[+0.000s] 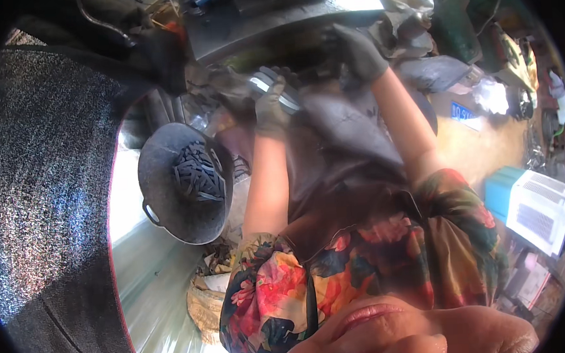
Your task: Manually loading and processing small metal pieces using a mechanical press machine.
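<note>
gloved left hand (270,109) grips a metal part (281,94); gloved right hand (359,54) rests under the machine bed (272,15).

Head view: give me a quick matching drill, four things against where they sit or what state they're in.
Things:
1. left hand
2. right hand
3. dark pan
4. white slatted crate

Places or states:
A. at the far right, beside a blue box
B. gloved, wrapped around a pale cylindrical piece
C. left of the left forearm, holding dark strips
D. gloved, resting at the edge of the dark machine table

Pairs: 1-B, 2-D, 3-C, 4-A
</note>
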Motion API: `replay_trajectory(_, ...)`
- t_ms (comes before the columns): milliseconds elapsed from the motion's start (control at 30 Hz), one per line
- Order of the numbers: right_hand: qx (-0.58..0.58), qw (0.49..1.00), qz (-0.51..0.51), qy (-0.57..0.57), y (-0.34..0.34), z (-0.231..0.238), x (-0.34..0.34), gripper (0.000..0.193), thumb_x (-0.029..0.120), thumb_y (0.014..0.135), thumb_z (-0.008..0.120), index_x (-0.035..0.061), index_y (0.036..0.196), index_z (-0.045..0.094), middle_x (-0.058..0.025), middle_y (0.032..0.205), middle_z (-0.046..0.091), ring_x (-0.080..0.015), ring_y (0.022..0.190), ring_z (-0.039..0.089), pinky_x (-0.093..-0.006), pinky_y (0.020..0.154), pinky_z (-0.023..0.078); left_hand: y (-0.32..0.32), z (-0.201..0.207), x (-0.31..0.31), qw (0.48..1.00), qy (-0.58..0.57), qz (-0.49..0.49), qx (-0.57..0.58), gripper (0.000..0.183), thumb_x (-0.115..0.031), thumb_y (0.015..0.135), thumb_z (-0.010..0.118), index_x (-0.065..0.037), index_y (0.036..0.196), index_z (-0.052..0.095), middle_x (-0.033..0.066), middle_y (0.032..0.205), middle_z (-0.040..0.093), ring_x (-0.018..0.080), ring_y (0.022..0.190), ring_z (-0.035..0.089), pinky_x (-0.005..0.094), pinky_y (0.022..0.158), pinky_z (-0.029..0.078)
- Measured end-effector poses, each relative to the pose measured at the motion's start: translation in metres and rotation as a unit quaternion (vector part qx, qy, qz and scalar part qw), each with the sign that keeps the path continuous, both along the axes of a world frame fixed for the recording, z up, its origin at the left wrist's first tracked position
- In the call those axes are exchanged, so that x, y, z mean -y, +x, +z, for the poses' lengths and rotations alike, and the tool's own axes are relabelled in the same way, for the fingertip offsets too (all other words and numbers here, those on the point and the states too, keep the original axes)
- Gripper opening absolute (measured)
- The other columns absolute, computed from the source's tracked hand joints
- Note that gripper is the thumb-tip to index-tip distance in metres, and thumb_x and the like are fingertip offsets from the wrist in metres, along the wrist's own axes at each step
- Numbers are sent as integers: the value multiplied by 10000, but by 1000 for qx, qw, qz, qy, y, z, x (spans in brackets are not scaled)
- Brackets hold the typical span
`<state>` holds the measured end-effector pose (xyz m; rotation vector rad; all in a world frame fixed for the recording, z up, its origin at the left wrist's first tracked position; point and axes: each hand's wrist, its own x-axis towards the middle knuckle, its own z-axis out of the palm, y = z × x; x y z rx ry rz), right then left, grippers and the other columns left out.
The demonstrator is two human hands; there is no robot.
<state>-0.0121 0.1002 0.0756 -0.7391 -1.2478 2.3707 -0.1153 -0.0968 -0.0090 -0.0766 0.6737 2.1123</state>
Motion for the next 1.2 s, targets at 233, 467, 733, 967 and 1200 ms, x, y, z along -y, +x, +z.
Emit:
replay_trajectory(233,-8,994,-20,107,-130,28,-45,242,285,938,536,68,1028,598,-29,847,624,-124,704,593,-259,608,494,2,9,12,999,-32,-5,23,275,27,872,576,-72,1128,558,81,1075,630,231,947,623,359,846,532)
replay_trajectory(467,-14,999,10,51,-54,-9,-38,250,309,947,542,70,980,607,0,761,614,-82,649,582,-222,529,462,6,-16,-4,987,-128,40,-86,294,-9,861,614,-68,1142,555,80,1078,618,212,973,606,353,857,523)
replay_trajectory(733,124,916,-373,-80,326,-182,3,386,368,964,374,59,1090,569,-127,1009,655,-244,865,644,-368,732,515,31,23,-23,993,-61,-85,-49,252,-97,888,571,-65,1138,574,76,1123,615,238,1023,586,381,921,478)
replay_trajectory(967,252,948,-188,48,155,-72,39,306,325,913,593,77,1092,591,-17,796,605,-110,653,570,-233,595,463,4,2,2,987,-36,-141,-61,369,2,845,499,19,1214,500,146,1140,602,269,1010,621,376,888,517)
replay_trajectory(1200,214,844,63,488,-9,-37,67,528,461,843,632,-12,1078,640,-88,855,674,-168,712,619,-306,670,503,0,-13,4,983,-65,-106,-131,387,4,887,495,29,1272,460,140,1174,583,253,1069,594,384,929,499)
